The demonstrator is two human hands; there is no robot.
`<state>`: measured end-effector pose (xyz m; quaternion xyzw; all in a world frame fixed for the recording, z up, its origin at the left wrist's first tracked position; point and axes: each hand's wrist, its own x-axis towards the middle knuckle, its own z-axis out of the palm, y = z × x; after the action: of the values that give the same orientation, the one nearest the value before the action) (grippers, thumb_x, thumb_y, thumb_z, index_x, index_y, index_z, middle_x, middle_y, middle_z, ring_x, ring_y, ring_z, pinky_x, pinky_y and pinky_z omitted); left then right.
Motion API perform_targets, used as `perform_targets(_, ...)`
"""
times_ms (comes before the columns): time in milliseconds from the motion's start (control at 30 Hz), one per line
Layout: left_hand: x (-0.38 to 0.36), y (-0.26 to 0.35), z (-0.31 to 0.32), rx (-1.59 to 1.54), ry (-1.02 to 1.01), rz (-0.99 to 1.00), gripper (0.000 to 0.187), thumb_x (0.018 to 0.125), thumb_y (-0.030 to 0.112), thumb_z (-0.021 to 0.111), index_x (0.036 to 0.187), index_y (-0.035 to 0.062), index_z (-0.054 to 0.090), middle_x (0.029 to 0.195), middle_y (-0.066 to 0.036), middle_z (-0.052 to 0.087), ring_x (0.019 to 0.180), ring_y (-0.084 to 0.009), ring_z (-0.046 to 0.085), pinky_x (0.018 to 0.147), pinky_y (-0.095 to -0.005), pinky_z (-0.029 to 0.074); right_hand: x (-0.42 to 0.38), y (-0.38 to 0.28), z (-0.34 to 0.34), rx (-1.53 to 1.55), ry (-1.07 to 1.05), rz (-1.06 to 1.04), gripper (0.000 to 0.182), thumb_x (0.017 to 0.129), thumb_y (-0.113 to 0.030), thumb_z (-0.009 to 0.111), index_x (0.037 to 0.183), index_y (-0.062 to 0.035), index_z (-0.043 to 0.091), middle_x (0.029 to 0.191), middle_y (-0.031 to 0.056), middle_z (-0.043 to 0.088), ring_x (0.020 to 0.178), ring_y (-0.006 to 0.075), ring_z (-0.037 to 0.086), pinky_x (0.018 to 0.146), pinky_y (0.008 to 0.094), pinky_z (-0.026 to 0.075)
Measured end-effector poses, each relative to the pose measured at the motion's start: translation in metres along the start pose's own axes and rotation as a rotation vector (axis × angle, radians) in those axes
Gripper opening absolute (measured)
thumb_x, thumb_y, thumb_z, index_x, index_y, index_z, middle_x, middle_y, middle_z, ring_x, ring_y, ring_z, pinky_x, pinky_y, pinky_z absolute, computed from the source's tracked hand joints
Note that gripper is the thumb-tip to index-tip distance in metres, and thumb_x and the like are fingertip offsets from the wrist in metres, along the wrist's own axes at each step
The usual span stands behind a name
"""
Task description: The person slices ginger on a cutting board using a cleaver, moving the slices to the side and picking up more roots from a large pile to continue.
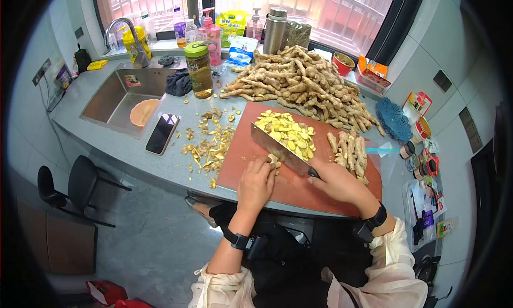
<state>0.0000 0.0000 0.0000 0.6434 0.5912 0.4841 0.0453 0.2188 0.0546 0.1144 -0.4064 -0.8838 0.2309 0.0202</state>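
Note:
My right hand (332, 177) is closed around the black handle of a cleaver (280, 149), whose broad blade slants up and left over the reddish-brown cutting board (240, 172). My left hand (257, 181) is closed on a piece of ginger (274, 161) at the near side of the blade, fingertips bent over it. Just beyond the blade lies a heap of yellow ginger slices (288, 133). Several whole ginger pieces (350, 154) rest on the board's right side. Behind the board rises a large pile of unpeeled ginger (307, 81).
Ginger scraps (211, 142) lie left of the board, near a phone (163, 133). A green-lidded bottle (199, 70) stands by the sink (101, 97), which holds an orange bowl (143, 113). At the right are a blue leaf-shaped dish (394, 120) and small jars (407, 150).

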Motion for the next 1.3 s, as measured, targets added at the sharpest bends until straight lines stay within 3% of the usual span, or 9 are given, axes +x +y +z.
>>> perform_targets(667, 0.0, 0.004, 0.007, -0.019, 0.017, -0.006, 0.012, 0.085, 0.007, 0.075, 0.094, 0.0016, 0.07, 0.11, -0.01, 0.068, 0.097, -0.0321, 0.065, 0.085, -0.0426, 0.054, 0.0, -0.009, -0.014, -0.049, -0.077, 0.044, 0.031, 0.098, -0.021, 0.062, 0.111, 0.002, 0.047, 0.096, 0.0308, 0.067, 0.094, 0.0504, 0.064, 0.083, 0.0573, 0.049)
perform_targets(1300, 0.0, 0.002, 0.002, -0.024, 0.004, -0.011, 0.012, 0.086, 0.007, 0.075, 0.095, 0.001, 0.069, 0.11, -0.01, 0.068, 0.098, -0.0327, 0.065, 0.085, -0.0424, 0.054, 0.014, -0.014, 0.001, -0.077, -0.064, 0.025, 0.03, 0.099, -0.021, 0.061, 0.113, 0.001, 0.046, 0.092, 0.0297, 0.066, 0.091, 0.0502, 0.064, 0.079, 0.0577, 0.049)
